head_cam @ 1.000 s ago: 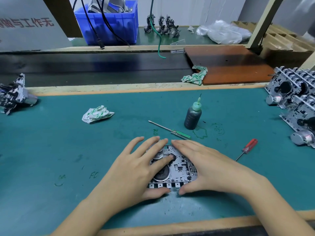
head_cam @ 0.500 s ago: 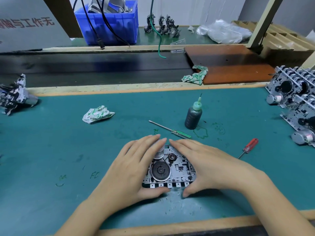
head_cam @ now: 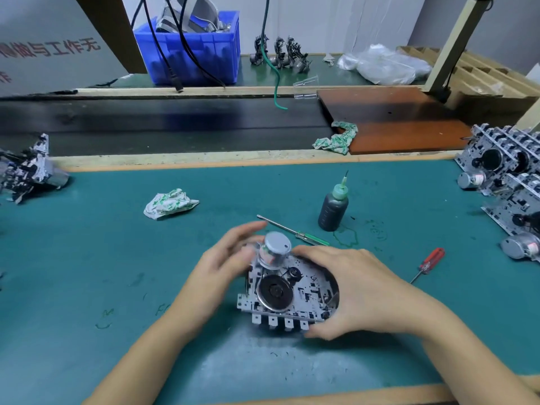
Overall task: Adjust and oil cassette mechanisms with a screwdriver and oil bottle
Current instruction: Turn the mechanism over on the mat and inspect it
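A metal cassette mechanism (head_cam: 292, 293) with a black flywheel and a silver motor can is raised off the green mat (head_cam: 87, 258) and tilted toward me. My right hand (head_cam: 362, 290) grips its right side, fingers curled over the top edge and thumb under the bottom edge. My left hand (head_cam: 219, 273) is blurred, its fingers fairly straight along the mechanism's left edge, near the motor. A dark oil bottle (head_cam: 333, 210) with a green nozzle stands behind. A green-handled screwdriver (head_cam: 295, 233) lies just beyond the mechanism. A red-handled screwdriver (head_cam: 429, 264) lies to the right.
A crumpled cloth (head_cam: 169, 203) lies on the mat at left, another cloth (head_cam: 336, 140) by a brown board (head_cam: 394, 121). Stacked mechanisms (head_cam: 508, 176) crowd the right edge; one mechanism (head_cam: 26, 171) sits far left. A dark conveyor belt (head_cam: 146, 124) and blue crate (head_cam: 193, 51) lie behind.
The mechanism, flat on the mat under both hands before, is now lifted and tilted toward me. My right hand has closed round its right side; my left hand has slid to the left edge.
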